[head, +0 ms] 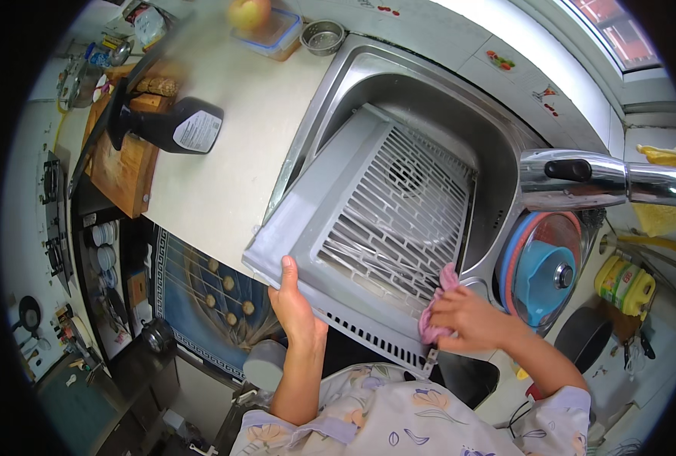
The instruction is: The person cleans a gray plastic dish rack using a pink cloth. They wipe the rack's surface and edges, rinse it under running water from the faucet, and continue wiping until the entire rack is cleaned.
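A grey slotted metal panel (326,228), like a range hood filter cover, lies tilted across the stainless steel sink (366,68), its near edge jutting out over the counter front. My left hand (297,310) grips that near edge, thumb on top and fingers hidden underneath. A crumpled pink cloth (447,279) is in my right hand (469,319), pressed against the panel's right side by the slots. The sink's drain (405,174) shows through the slots. Above the sink's right side reaches a chrome faucet (577,179).
On the counter (241,165) at left lie a dark spray bottle (192,125) and a wooden cutting board (124,171). A lidded plastic box (281,37) and a sink strainer (322,37) stand behind. Right of the sink are stacked basins with a glass lid (543,262) and a yellow jug (623,285).
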A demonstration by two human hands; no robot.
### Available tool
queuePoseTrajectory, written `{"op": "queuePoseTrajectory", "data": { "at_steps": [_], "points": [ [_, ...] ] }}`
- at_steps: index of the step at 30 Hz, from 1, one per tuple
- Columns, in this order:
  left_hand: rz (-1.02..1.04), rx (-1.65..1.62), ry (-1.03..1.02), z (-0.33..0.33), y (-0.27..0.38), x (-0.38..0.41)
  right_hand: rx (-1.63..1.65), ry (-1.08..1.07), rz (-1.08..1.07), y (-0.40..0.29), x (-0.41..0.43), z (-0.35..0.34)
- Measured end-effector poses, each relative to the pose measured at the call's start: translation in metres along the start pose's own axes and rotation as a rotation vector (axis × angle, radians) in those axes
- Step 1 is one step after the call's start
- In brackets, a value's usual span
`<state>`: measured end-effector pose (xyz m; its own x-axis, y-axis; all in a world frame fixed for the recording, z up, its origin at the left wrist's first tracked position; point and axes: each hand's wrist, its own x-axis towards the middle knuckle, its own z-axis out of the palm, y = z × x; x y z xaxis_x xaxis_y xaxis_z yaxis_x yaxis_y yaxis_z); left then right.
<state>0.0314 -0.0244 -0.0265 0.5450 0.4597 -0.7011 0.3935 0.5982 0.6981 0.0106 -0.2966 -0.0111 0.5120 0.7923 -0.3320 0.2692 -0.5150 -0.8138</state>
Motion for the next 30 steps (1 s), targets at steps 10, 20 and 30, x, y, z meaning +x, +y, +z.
{"op": "queuePoseTrajectory", "data": {
  "at_steps": [10, 20, 30],
  "points": [
    [-0.034, -0.027, 0.121, -0.005, -0.010, 0.000, 0.024, 0.176, 0.066, -0.003, -0.010, 0.014],
    [0.016, -0.012, 0.032, -0.004, -0.010, 0.001, -0.098, 0.643, 0.322, 0.119, 0.022, 0.002],
    [0.014, 0.004, 0.125, 0.001, -0.010, -0.006, 0.170, 0.612, 0.178, 0.038, 0.044, 0.033]
  ]
}}
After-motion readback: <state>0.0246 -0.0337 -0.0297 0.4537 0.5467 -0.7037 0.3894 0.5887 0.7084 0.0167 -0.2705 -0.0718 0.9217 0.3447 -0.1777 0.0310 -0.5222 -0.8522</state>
